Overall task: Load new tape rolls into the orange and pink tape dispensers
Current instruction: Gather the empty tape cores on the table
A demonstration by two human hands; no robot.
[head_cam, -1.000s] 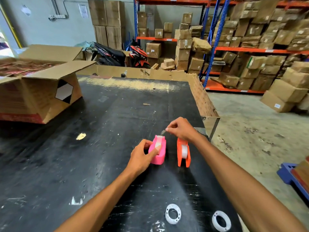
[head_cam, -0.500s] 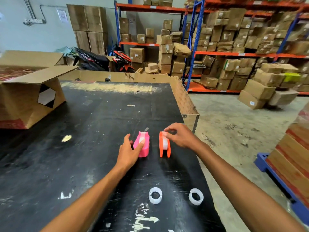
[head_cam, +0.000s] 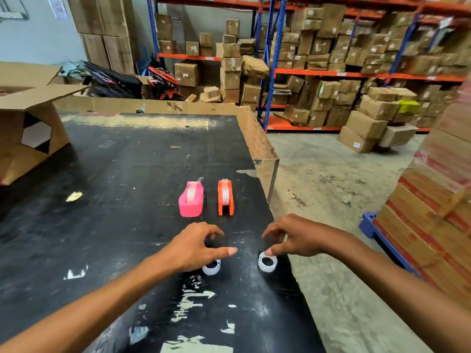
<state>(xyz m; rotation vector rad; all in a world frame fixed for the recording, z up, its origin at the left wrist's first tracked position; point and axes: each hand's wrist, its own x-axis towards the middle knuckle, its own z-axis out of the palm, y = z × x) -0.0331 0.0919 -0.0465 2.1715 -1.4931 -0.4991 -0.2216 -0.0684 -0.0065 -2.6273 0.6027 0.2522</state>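
My left grip (head_cam: 193, 248) hangs spread and empty over one small white plastic ring (head_cam: 212, 267), part of which it hides; I cannot tell whether any finger touches it. My right grip (head_cam: 295, 238) is likewise loose and holding nothing, its thumb tip at the rim of the second white plastic ring (head_cam: 267, 262), just beside the right edge of the scuffed black surface (head_cam: 127, 187). Half a second ago both grips were up at the dispensers, the left against the pink one and the right pinching at the orange one; now they have pulled back toward me and let go. Farther out, the pink plastic tape dispenser (head_cam: 191, 198) and the orange plastic tape dispenser (head_cam: 225, 197) stand side by side, apart, each with a pale roll seated in it and a tape end at the front. I judge the loading done, and the rings look like spent cores to clear. Beyond sits an open brown cardboard box (head_cam: 30, 133) at far left
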